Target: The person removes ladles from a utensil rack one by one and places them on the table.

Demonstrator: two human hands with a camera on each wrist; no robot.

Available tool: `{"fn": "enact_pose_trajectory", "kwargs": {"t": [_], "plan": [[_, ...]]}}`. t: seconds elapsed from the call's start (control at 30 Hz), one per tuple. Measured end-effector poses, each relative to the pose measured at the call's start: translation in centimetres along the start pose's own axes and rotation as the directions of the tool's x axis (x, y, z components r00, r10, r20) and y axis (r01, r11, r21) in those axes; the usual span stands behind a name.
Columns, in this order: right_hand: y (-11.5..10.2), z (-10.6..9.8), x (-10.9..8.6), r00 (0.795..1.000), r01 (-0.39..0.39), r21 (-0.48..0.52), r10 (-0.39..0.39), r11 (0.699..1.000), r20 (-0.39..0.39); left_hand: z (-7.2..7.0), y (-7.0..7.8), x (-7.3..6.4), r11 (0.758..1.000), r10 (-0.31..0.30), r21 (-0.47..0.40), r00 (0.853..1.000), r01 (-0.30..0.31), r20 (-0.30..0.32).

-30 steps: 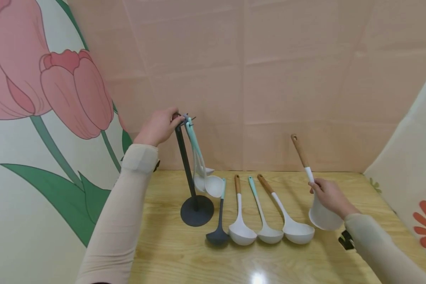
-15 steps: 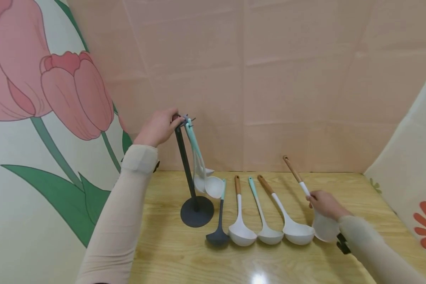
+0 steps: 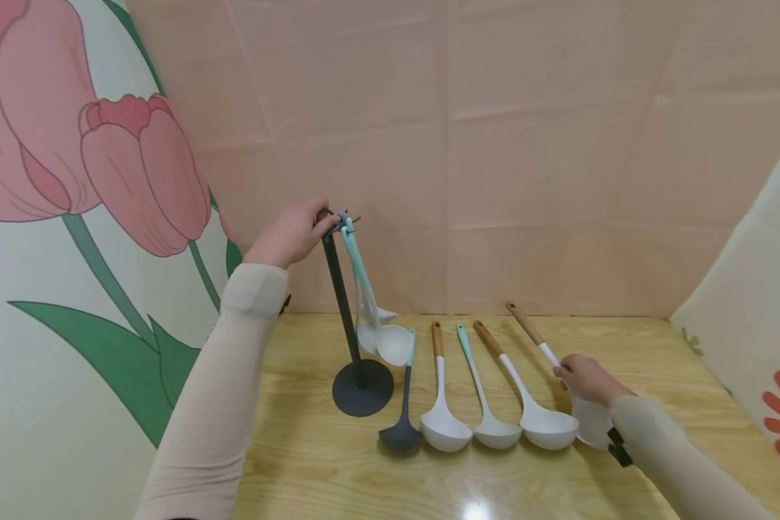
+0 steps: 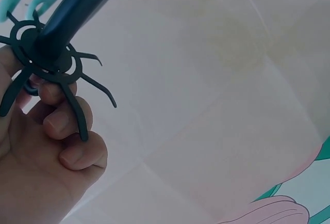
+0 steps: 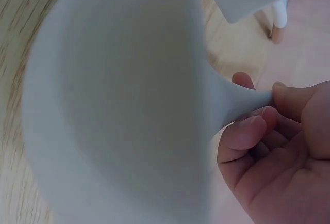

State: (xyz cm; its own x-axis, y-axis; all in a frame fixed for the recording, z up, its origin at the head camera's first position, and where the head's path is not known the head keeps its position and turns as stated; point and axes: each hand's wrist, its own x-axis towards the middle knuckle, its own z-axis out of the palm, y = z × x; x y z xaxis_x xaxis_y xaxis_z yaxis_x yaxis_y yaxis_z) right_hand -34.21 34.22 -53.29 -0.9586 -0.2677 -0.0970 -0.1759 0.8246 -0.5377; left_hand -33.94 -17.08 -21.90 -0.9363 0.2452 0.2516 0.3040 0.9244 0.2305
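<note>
Ladle (image 5: pixel 129 105) is pinched at its neck by the right hand (image 3: pixel 588 377), while the left hand (image 3: pixel 289 235) grips the stand (image 3: pixel 343 303).

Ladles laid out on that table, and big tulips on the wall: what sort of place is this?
Perhaps a staged corner rather than a working kitchen, though that's uncertain: ladles lined up on a wood-grain table, a creased pinkish backdrop behind it, and a large tulip picture at the left.

Left arm (image 3: pixel 211 404) is stretched out, left hand (image 3: pixel 289 235) up high, fingers (image 4: pixel 80 154) curled; right hand (image 3: pixel 587 377) is lower, thumb (image 5: pixel 296 101) and fingers kinda pinching.
</note>
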Motion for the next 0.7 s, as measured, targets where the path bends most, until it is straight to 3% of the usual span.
{"fn": "enact_pose_trajectory", "kwargs": {"t": [0.4, 0.7], "plan": [[0.8, 0.4, 0.0, 0.983, -0.153, 0.04, 0.148, 0.987, 0.11, 0.2, 0.0, 0.0, 1.0, -0.003, -0.002, 1.0, 0.003, -0.004], [1.1, 0.6, 0.0, 0.978, -0.174, 0.064, 0.165, 0.983, 0.129, 0.2, 0.0, 0.1, 1.0, -0.007, 0.0, 1.0, 0.007, -0.004]]}}
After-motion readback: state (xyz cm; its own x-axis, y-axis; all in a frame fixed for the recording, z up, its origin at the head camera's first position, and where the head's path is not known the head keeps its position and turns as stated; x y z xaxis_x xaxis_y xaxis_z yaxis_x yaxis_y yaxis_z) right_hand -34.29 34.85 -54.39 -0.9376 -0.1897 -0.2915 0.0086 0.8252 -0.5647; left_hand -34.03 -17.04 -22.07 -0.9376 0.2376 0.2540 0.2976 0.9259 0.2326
